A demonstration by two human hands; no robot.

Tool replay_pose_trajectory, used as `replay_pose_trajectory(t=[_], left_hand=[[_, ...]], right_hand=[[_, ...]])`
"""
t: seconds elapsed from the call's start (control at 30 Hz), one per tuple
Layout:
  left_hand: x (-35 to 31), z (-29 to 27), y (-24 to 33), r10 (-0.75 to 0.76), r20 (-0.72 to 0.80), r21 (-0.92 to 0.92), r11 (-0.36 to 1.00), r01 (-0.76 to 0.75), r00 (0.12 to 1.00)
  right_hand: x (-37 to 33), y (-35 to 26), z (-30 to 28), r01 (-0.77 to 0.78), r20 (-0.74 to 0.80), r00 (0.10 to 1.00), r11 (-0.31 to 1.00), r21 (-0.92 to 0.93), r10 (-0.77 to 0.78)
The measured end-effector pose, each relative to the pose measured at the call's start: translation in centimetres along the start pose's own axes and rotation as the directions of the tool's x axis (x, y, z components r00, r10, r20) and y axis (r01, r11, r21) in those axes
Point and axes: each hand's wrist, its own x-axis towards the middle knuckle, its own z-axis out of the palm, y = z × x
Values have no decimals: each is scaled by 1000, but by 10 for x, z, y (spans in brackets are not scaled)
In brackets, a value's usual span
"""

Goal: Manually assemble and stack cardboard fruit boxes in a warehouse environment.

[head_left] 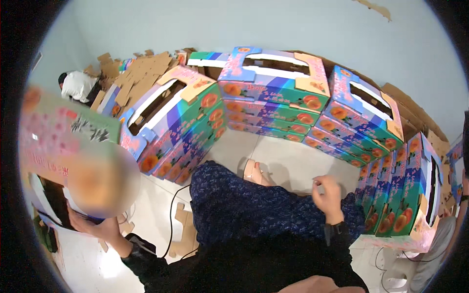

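At the left, my left hand (pixel 100 228) grips a printed cardboard carton (pixel 49 132) near its dark slot, with the fingers along the carton's edge. The carton is tilted and close to the camera; a round patch of it is blurred. My right hand (pixel 326 195) hovers over my dark blue patterned skirt (pixel 244 210). Its fingers are curled in, and nothing shows in them. In front of me stand stacks of similar fruit-printed cartons: a left stack (pixel 195 110), a middle stack (pixel 273 93) and a right stack (pixel 359 119). Each top carton has a long open slot.
Further right, several cartons (pixel 408 195) stand on edge beside another person's grey trousers (pixel 432 254). Flat brown cardboard (pixel 146 71) lies heaped behind the left stack, near a person in white (pixel 79 85). A black cable (pixel 171 215) and cardboard scraps (pixel 183 229) lie on the tiled floor.
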Motion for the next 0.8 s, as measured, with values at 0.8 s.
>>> replay_pose_trajectory(t=[0.8], left_hand=[[134,73,592,638,-243,-969,-129,-211,730]], right_hand=[[-28,43,33,-384,504,825,907,171,254]])
